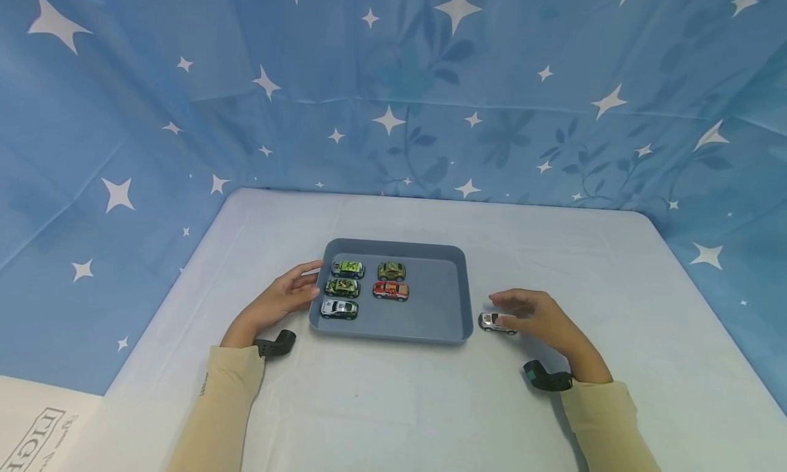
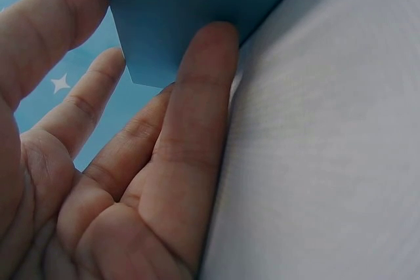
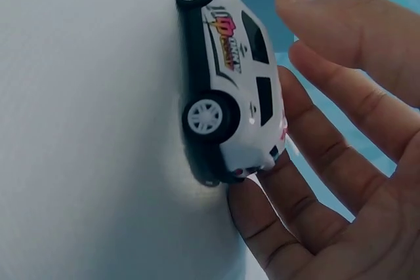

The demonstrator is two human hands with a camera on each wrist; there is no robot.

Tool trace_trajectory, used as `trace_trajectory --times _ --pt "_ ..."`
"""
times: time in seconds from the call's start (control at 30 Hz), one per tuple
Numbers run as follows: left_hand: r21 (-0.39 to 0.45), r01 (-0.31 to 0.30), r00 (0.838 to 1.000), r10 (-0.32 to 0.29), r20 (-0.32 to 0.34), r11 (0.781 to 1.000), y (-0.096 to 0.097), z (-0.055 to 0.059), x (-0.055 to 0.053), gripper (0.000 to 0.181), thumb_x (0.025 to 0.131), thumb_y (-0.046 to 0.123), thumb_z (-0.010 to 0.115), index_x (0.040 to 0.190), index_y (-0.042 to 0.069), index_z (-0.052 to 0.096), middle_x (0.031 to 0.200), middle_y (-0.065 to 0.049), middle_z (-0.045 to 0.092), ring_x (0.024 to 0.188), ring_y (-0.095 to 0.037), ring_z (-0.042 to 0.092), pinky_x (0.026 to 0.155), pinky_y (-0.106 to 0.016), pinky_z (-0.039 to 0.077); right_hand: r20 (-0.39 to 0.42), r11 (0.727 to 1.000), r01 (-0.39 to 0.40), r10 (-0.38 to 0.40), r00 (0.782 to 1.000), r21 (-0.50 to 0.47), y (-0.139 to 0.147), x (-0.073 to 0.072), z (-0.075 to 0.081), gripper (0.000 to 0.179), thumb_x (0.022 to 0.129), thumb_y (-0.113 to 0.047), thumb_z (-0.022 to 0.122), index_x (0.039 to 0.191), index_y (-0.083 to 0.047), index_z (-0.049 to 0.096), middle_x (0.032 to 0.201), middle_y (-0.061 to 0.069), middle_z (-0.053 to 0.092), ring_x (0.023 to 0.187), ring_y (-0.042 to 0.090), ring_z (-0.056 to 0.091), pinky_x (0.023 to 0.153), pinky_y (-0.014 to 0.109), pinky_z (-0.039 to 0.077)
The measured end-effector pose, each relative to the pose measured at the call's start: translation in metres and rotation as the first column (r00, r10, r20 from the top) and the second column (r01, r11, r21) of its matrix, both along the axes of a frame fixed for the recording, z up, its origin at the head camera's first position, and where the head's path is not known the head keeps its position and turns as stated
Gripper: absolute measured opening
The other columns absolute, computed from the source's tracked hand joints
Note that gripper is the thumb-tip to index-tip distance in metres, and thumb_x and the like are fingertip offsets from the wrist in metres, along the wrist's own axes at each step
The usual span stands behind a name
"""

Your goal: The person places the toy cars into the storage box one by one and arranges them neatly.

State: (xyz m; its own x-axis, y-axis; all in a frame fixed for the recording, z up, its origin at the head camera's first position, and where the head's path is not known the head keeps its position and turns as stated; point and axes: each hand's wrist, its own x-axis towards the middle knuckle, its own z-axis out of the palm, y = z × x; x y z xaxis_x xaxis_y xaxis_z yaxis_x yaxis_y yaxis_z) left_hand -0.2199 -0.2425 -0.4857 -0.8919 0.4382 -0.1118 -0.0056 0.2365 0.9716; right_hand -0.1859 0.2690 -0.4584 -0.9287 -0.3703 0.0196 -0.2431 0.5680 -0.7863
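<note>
A blue-grey tray [image 1: 433, 301] lies on the table, holding several toy cars in its left half. My left hand [image 1: 284, 296] is at the tray's left side; in the left wrist view its extended fingers [image 2: 200, 96] touch the tray's outer wall [image 2: 157, 24]. To the right of the tray, a white toy car [image 3: 246, 83] stands on its wheels on the table. My right hand [image 1: 533, 316] is spread around this car. In the right wrist view the thumb stands apart from it, while other fingers lie behind it, partly hidden.
In the tray's left column are a green-and-yellow car [image 1: 348, 269], a green camouflage car [image 1: 342, 287] and a silver car [image 1: 339, 309]. Beside them sit an olive car [image 1: 391, 271] and a red-orange car [image 1: 390, 291]. A blue star-patterned curtain [image 1: 344, 69] hangs behind the white table [image 1: 381, 404].
</note>
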Motion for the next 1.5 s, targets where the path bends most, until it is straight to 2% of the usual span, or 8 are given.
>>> trace_trajectory --times 0.27,0.5,0.77,0.93,1.1,1.27,1.5 --pt "-0.004 -0.003 1.0 0.003 -0.005 1.0 -0.0009 0.0012 0.0015 0.068 0.113 0.018 0.061 0.171 0.005 0.028 0.169 -0.033 0.032 0.153 -0.052 0.039 0.117 -0.054 0.047 0.054 0.999 -0.011 0.008 0.999 0.047 0.0017 0.0007 -0.0024 0.038 0.094 -0.009 0.085 0.129 0.003 0.075 0.129 0.018 0.075 0.118 0.036 0.071 0.094 0.03 0.058" --pt "-0.006 -0.002 1.0 0.002 -0.004 1.0 -0.0016 -0.0002 0.0003 0.068 0.113 0.018 0.06 0.171 0.005 0.028 0.17 -0.033 0.032 0.153 -0.051 0.038 0.118 -0.058 0.044 0.045 0.995 -0.015 0.011 0.999 0.096 0.0024 0.0001 -0.0033 0.039 0.091 -0.009 0.087 0.127 0.003 0.075 0.128 0.018 0.075 0.118 0.037 0.07 0.097 0.03 0.058" --pt "-0.012 0.0 1.0 0.0 -0.009 1.0 -0.0019 -0.0011 -0.0005 0.068 0.113 0.019 0.06 0.171 0.006 0.028 0.17 -0.033 0.031 0.154 -0.051 0.037 0.119 -0.059 0.043 0.033 0.99 -0.003 -0.001 0.999 0.138 0.001 0.0019 -0.0022 0.035 0.088 -0.007 0.09 0.12 0.003 0.078 0.119 0.016 0.076 0.109 0.033 0.071 0.095 0.044 0.059" --pt "-0.014 0.0 1.0 0.0 -0.009 1.0 -0.0019 -0.0011 0.0 0.069 0.113 0.019 0.06 0.172 0.006 0.028 0.17 -0.033 0.031 0.154 -0.051 0.037 0.119 -0.06 0.042 0.021 0.988 0.009 -0.013 1.0 0.153 -0.0003 0.0028 -0.0014 0.033 0.086 -0.006 0.091 0.116 0.002 0.079 0.115 0.014 0.077 0.105 0.029 0.07 0.092 0.048 0.058" --pt "-0.013 -0.002 1.0 0.002 -0.011 1.0 -0.0015 -0.0004 0.0007 0.068 0.113 0.018 0.06 0.171 0.006 0.028 0.17 -0.033 0.031 0.154 -0.051 0.037 0.119 -0.062 0.041 0.015 0.987 0.01 -0.012 1.0 0.16 -0.0004 0.0029 -0.0006 0.031 0.086 -0.007 0.091 0.115 0.0 0.08 0.114 0.013 0.077 0.103 0.027 0.069 0.09 0.044 0.058" --pt "-0.013 -0.004 1.0 0.004 -0.011 1.0 -0.0011 0.0001 0.0011 0.067 0.113 0.018 0.06 0.171 0.006 0.029 0.17 -0.033 0.032 0.153 -0.051 0.038 0.12 -0.062 0.04 0.019 0.987 0.001 -0.005 1.0 0.162 0.0003 0.003 0.0015 0.031 0.087 -0.008 0.09 0.115 0.0 0.08 0.115 0.012 0.077 0.101 0.025 0.071 0.087 0.035 0.059" --pt "-0.011 -0.007 1.0 0.007 -0.008 1.0 -0.0014 -0.0005 0.0011 0.068 0.112 0.018 0.06 0.171 0.006 0.029 0.17 -0.033 0.031 0.154 -0.051 0.037 0.12 -0.062 0.04 -0.004 0.987 -0.012 0.013 1.0 0.161 0.0006 0.0044 0.0054 0.031 0.087 -0.006 0.09 0.115 0.0 0.079 0.113 0.011 0.077 0.094 0.02 0.069 0.08 0.031 0.058"
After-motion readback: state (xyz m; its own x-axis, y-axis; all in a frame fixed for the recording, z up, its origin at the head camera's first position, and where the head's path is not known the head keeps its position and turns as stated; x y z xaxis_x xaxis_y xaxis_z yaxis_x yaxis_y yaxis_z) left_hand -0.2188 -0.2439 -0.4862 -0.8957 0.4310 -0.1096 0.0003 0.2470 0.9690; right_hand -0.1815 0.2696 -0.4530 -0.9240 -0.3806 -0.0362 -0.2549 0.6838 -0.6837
